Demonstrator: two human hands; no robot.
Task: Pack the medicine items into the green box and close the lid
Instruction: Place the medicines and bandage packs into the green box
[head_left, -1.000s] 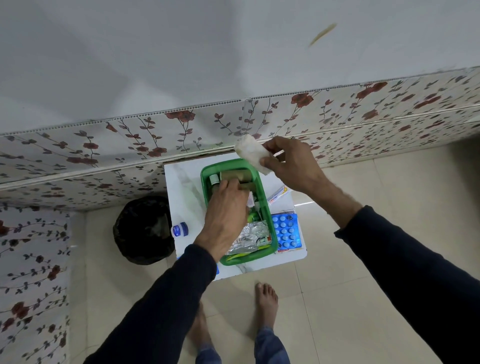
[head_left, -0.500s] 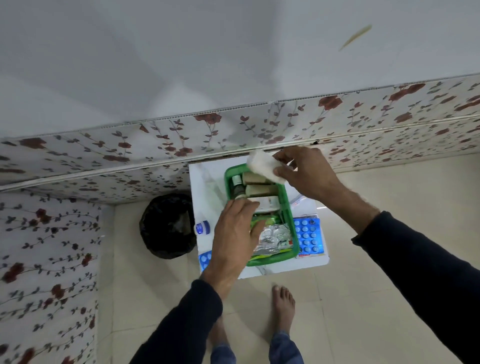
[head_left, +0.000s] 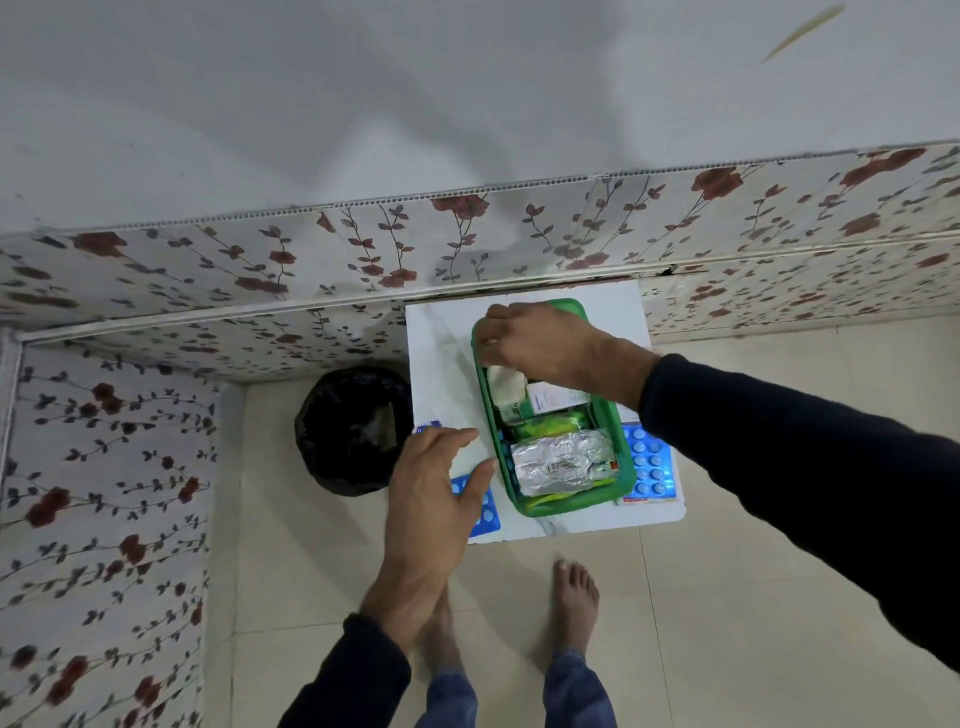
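The green box (head_left: 625, 464) stands open on the small white table (head_left: 441, 364), holding a silver foil strip (head_left: 561, 462), a green pack (head_left: 545, 428) and a white carton (head_left: 558, 400). My right hand (head_left: 540, 343) reaches over the box's far end, fingers curled down on a white packet (head_left: 506, 385) that sits inside against the left wall. My left hand (head_left: 436, 499) hovers open and holds nothing, just left of the box. It is above a blue blister pack (head_left: 484, 514). Another blue blister pack (head_left: 649, 462) lies right of the box. No lid is visible.
A black bin (head_left: 353, 431) stands on the floor left of the table. A small blue-capped jar (head_left: 426, 427) peeks out at the table's left edge behind my left hand. The floral wall panel backs the table. My bare feet stand close to its front edge.
My right hand brought the white packet down from above the box into its far end. My left hand came out of the box and moved to the left front, fingers spread.
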